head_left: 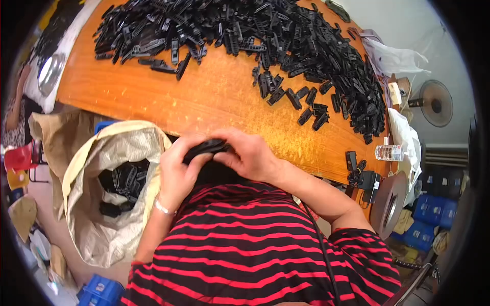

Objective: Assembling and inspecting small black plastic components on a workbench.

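My left hand [177,162] and my right hand [250,153] meet in front of my body at the near edge of the table. Between them they grip a black plastic part [208,147], thumbs on the near side and fingers curled over the far side. The fingers cover much of it, so its exact kind does not show. Beyond my hands, a large heap of small black plastic parts [235,25] spreads across the far side of the table. Several loose ones [293,98] lie nearer, right of the middle. An open woven sack [81,168] left of my left hand has black parts inside.
The wooden table [204,97] reaches to my waist. At its right edge are a power adapter with cable [367,179], a clear bottle [389,152] and a round fan-like object [389,204]. Blue crates [431,211] stand at the right; a blue container [100,291] is at lower left.
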A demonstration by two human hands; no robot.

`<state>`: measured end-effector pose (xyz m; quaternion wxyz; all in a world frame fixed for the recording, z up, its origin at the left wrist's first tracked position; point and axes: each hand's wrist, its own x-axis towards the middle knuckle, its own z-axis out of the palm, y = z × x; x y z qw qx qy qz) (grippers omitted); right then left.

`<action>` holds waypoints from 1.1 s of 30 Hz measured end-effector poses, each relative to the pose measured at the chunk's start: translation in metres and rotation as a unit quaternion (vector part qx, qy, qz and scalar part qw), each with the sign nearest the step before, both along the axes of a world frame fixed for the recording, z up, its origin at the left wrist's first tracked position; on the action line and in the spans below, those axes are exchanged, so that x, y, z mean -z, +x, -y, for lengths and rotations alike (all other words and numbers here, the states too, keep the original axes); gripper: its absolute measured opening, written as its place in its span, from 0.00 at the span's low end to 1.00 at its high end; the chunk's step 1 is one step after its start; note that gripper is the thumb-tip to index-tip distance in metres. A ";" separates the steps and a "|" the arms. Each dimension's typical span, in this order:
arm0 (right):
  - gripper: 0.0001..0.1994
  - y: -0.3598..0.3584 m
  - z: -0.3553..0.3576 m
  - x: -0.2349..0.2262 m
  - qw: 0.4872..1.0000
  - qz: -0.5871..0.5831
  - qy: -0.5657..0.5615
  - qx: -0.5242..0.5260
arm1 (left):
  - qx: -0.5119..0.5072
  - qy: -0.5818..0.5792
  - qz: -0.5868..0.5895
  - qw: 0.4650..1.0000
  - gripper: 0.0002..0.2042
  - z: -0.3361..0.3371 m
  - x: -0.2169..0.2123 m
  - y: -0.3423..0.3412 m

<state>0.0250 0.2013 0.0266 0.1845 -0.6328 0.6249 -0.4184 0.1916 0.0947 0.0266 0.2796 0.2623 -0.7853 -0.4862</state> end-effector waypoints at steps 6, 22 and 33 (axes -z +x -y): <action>0.11 -0.037 -0.012 0.005 0.996 -0.084 0.017 0.038 | -0.140 -0.039 0.079 0.986 0.11 0.027 -0.002 0.073; 0.10 -0.145 -0.021 0.032 0.942 -0.279 0.052 0.181 | -0.011 -0.240 0.098 0.966 0.06 0.010 -0.016 -0.062; 0.08 -0.151 -0.034 0.030 0.947 -0.223 0.058 0.222 | -0.039 -0.227 0.226 0.946 0.11 0.041 0.023 -0.232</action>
